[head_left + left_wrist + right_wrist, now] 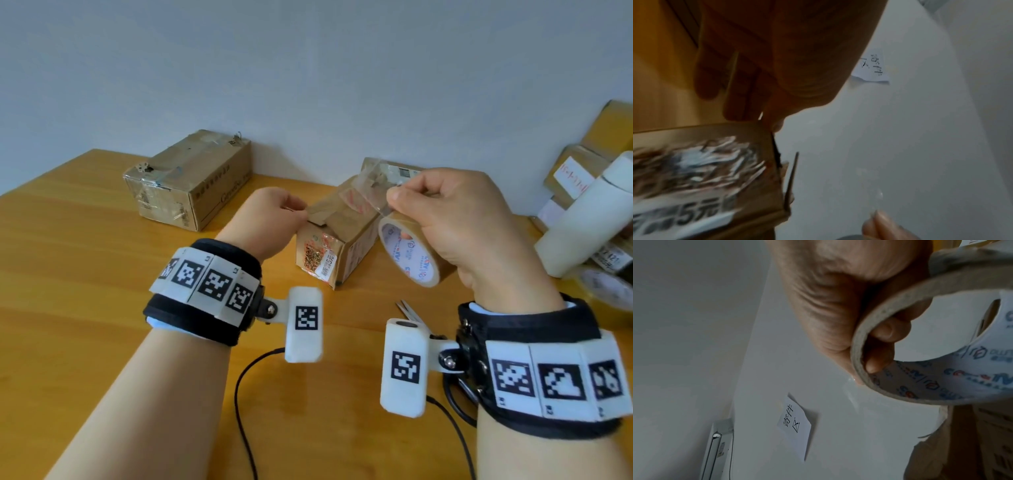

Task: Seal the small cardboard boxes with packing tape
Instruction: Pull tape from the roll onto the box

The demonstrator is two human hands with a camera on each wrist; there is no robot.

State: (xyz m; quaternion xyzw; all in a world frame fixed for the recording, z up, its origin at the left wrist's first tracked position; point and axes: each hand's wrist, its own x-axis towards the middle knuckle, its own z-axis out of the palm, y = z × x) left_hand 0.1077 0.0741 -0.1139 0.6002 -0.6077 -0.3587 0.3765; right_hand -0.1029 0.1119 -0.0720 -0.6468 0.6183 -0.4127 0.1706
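A small cardboard box (337,241) with printed labels stands in the middle of the wooden table (85,274). My left hand (296,209) pinches the free end of a clear tape strip (368,190) at the box's top left edge. In the left wrist view its fingers (744,100) sit at the top corner of the box (705,170). My right hand (399,202) holds the tape roll (411,255) just right of the box and above the table. Its fingers go through the core of the roll (941,386), and its thumb pinches the strip.
A larger taped box (191,178) sits at the back left and another box (394,168) behind the small one. Scissors (408,309) lie near my right wrist. Stacked boxes (582,161), a white cylinder (589,212) and another roll (608,287) crowd the right edge. Cables (239,394) trail near me.
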